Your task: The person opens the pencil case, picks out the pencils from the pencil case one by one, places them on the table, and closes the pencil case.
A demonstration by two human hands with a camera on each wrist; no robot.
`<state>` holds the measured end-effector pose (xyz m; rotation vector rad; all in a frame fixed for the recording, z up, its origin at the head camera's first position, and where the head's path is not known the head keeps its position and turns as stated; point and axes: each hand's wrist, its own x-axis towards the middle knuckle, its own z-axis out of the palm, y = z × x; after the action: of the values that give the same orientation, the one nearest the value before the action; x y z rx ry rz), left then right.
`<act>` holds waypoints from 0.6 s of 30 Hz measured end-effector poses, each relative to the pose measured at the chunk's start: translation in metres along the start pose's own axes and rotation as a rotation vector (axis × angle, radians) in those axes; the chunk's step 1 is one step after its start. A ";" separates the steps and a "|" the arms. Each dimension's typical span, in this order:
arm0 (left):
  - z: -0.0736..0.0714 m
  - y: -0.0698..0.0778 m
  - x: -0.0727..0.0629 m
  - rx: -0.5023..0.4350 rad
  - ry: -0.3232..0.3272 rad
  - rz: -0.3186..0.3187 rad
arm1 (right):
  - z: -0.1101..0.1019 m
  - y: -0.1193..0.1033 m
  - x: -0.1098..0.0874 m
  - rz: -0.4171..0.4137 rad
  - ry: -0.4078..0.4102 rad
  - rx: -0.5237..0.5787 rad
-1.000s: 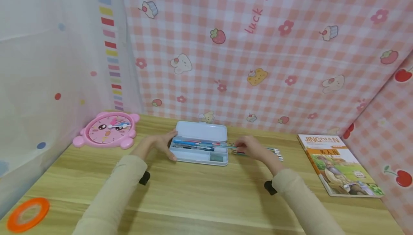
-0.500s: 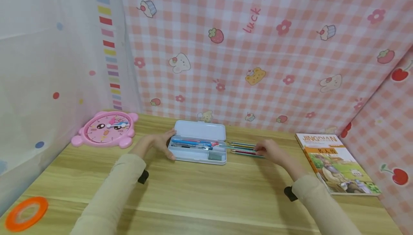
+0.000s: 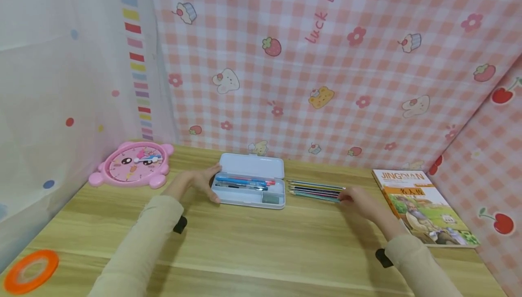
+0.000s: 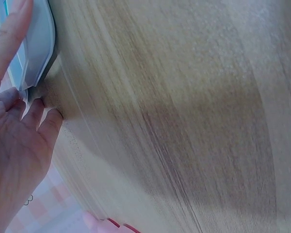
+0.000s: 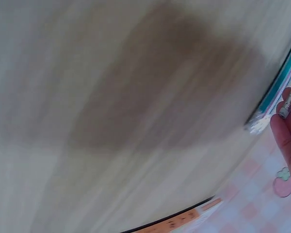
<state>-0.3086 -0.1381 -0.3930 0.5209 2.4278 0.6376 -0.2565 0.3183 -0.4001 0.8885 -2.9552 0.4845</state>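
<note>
A pale blue pencil case lies open on the wooden table, its lid tipped back. Inside are several pens and a grey-green block. My left hand grips the case's left end, thumb at the front and fingers toward the back; its wrist view shows the thumb along the case's edge. Right of the case, several pencils lie side by side. My right hand is at their right ends. In the right wrist view its fingers pinch the end of one pencil.
A pink clock lies at the back left. An orange ring is near the front left corner. On the right lies a book. A checked cloth wall stands behind the table.
My right hand has moved right, away from the case to the pencils' far ends. The pencil held near the case's right edge now lies level with the others. My left hand stays put.
</note>
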 end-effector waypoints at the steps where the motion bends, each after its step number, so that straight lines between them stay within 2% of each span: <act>1: 0.000 0.000 0.000 0.003 -0.001 -0.001 | 0.001 0.002 -0.003 -0.003 0.001 -0.012; 7: 0.000 0.001 -0.001 0.004 0.006 -0.010 | 0.007 0.010 -0.012 -0.019 0.032 -0.080; 18: 0.001 0.001 0.000 0.011 0.006 0.005 | 0.011 0.013 -0.016 0.035 0.064 -0.147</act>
<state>-0.3073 -0.1369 -0.3929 0.5310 2.4378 0.6293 -0.2494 0.3334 -0.4159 0.7921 -2.9070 0.2860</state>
